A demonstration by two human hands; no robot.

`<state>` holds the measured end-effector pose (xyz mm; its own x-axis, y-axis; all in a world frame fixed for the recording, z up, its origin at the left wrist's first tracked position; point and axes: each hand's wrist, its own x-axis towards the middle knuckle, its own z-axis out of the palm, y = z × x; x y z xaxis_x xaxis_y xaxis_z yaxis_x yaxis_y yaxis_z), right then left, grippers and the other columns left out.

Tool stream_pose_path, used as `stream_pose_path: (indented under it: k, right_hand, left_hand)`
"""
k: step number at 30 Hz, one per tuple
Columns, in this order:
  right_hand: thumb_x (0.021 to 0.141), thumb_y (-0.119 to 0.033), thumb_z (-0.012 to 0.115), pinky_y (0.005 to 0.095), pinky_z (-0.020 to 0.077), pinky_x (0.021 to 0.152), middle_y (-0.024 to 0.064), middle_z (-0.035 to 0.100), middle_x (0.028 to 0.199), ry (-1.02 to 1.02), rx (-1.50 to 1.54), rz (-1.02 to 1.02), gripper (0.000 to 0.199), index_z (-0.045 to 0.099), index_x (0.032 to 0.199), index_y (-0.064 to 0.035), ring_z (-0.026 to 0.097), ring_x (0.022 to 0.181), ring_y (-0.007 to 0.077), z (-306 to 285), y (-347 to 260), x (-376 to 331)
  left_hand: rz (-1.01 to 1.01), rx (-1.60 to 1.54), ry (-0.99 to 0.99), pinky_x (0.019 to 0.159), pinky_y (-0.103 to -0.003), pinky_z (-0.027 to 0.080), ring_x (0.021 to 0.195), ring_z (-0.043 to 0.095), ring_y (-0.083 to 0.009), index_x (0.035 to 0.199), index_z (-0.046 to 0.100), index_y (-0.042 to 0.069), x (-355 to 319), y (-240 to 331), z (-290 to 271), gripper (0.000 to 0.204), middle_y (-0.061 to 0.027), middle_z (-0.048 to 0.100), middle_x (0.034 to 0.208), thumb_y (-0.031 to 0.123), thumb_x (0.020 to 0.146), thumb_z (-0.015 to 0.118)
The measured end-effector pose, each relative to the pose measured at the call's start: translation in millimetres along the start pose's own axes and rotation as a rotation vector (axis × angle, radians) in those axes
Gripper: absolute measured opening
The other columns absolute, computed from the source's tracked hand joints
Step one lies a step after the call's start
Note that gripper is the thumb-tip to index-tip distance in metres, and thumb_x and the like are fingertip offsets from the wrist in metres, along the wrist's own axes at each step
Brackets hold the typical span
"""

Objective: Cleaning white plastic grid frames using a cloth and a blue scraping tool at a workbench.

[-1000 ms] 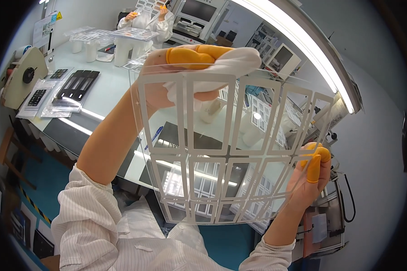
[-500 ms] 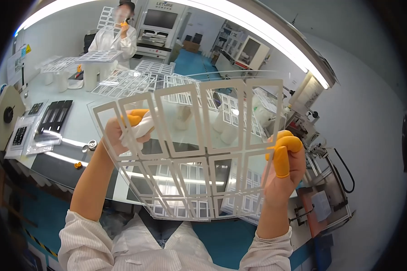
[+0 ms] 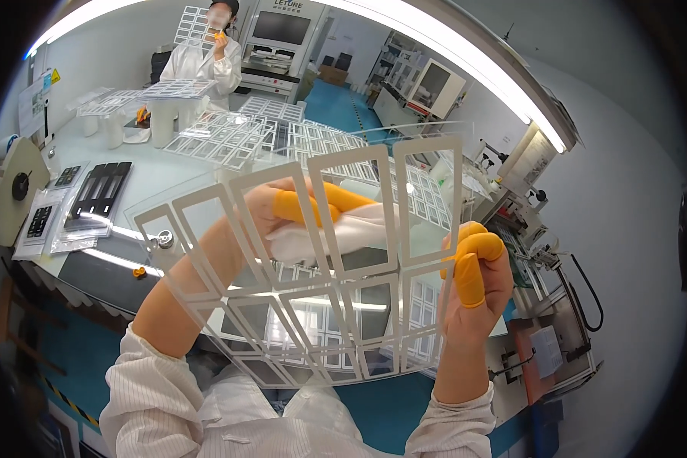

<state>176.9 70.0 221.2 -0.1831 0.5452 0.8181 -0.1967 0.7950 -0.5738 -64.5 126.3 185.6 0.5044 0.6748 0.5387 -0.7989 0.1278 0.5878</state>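
A clear, flexible sheet printed with rows of white rectangular frames (image 3: 366,271) is held up tilted in front of me. At its right edge my right hand (image 3: 481,282), with orange finger cots, pinches the sheet between thumb and fingers. My left hand (image 3: 263,210), also in orange finger cots, is behind the sheet and seen through it. Its fingers are closed on a crumpled white cloth (image 3: 359,229), which lies close against the back of the sheet; whether it touches cannot be told.
Similar framed sheets (image 3: 221,137) lie across the glass-topped table, some raised on white cylinders (image 3: 162,126). Black slotted trays (image 3: 103,195) and bagged parts lie at left, near a small orange item (image 3: 139,272). Across the table a person (image 3: 206,65) holds up another sheet. Machinery (image 3: 549,259) stands at right.
My left hand has moved right with the cloth, from the sheet's left side to behind its middle. The sheet has tilted slightly, its left side lower. My right hand keeps its grip.
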Motion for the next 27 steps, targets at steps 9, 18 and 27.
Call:
stream_pose_path:
  k: [9, 18, 27]
  right_hand:
    - [0.083, -0.015, 0.058, 0.0291, 0.0377, 0.086, 0.0082, 0.054, 0.097, -0.072, 0.067, 0.091, 0.027, 0.049, 0.101, 0.0022, 0.052, 0.087, 0.0124, 0.5, -0.3, -3.4]
    - [0.082, -0.015, 0.059, 0.0295, 0.0374, 0.087, 0.0079, 0.053, 0.098, -0.067, 0.050, 0.059, 0.028, 0.049, 0.102, 0.0022, 0.052, 0.089, 0.0127, 3.8, -1.4, -4.7]
    - [0.082, -0.013, 0.059, 0.0261, 0.0372, 0.083, 0.0078, 0.052, 0.096, -0.069, 0.045, 0.089, 0.025, 0.050, 0.099, 0.0028, 0.050, 0.085, 0.0120, 7.5, -1.4, -2.7]
  left_hand:
    - [0.161, -0.054, -0.318, 0.068, -0.048, 0.053, 0.102, 0.047, -0.0478, 0.115, 0.042, -0.007, 21.8, 24.3, 6.6, 0.056, -0.0274, 0.047, 0.109, 0.032, 0.076, 0.054]
    - [0.139, -0.183, -0.224, 0.072, -0.042, 0.053, 0.092, 0.056, -0.0359, 0.114, 0.042, -0.007, 11.3, 32.0, -9.6, 0.046, -0.0251, 0.049, 0.105, 0.023, 0.081, 0.047]
    - [0.180, -0.047, -0.084, 0.068, -0.045, 0.055, 0.078, 0.062, -0.0280, 0.101, 0.053, -0.008, 7.8, 7.0, -21.0, 0.029, -0.0240, 0.055, 0.095, 0.014, 0.084, 0.049]
